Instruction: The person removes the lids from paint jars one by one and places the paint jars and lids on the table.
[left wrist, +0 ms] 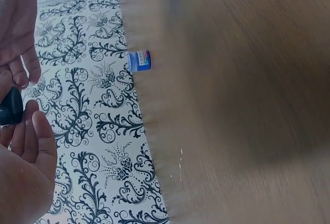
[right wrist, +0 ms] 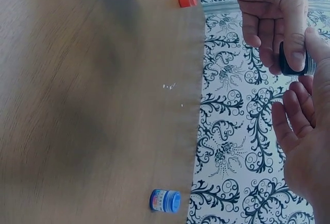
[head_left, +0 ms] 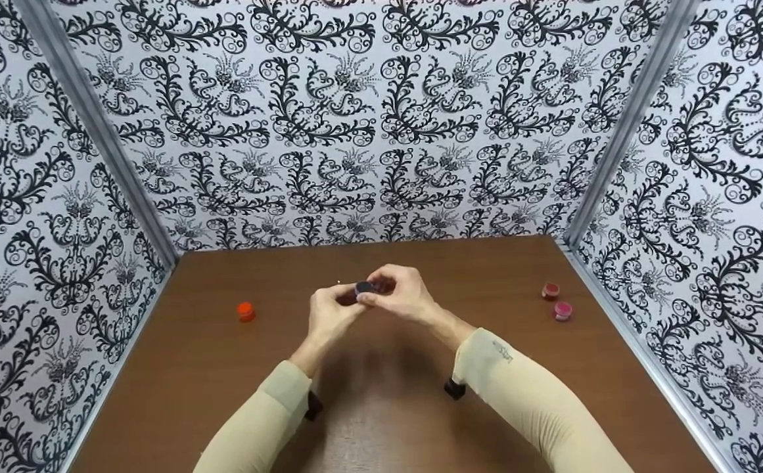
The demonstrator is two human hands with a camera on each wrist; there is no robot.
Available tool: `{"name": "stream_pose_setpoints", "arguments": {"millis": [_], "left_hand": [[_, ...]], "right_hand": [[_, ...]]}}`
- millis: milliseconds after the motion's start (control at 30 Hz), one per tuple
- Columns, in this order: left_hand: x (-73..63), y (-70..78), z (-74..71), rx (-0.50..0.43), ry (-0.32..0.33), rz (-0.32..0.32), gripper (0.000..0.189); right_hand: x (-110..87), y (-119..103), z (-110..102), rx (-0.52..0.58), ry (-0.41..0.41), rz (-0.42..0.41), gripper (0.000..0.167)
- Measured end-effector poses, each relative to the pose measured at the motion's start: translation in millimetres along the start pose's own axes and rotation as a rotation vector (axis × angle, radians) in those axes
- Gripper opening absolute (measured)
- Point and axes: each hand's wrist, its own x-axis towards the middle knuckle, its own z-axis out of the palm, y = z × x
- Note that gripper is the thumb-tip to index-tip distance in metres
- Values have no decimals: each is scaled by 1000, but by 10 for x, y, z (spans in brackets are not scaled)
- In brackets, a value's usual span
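Note:
In the head view, both hands meet above the middle of the table around a small black paint jar (head_left: 365, 288). My left hand (head_left: 334, 316) pinches it, the thumb pressed on its dark side in the right wrist view. From the other side my right hand (head_left: 407, 292) grips the jar with thumb and fingers. The right wrist view shows the black jar (right wrist: 292, 61) with a clear ridged edge. Fingers hide much of it in each view. A blue paint jar (right wrist: 165, 201) stands on the table beyond the hands, out of sight in the head view.
An orange jar (head_left: 245, 311) stands on the left of the table (head_left: 190, 368). Toward the right edge, a dark red jar (head_left: 551, 291) and a pink jar (head_left: 562, 311) stand close together. White specks (right wrist: 169, 86) lie on the wood. Patterned walls enclose the back and sides.

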Motion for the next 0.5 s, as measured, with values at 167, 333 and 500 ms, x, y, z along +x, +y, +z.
{"name": "stream_pose_setpoints", "arguments": {"millis": [167,333,500], "left_hand": [[-2,-11,4,-1,3,5,26],[-5,-18,11,-17,-6,6,26],[-11,-32,20,-21,-12,5,26]], "right_hand": [[10,8,-19,-33,-36,-73,28],[12,4,-48,-37,-84,-110,25],[17,-14,-78,-28,-129,-118,28]]}}
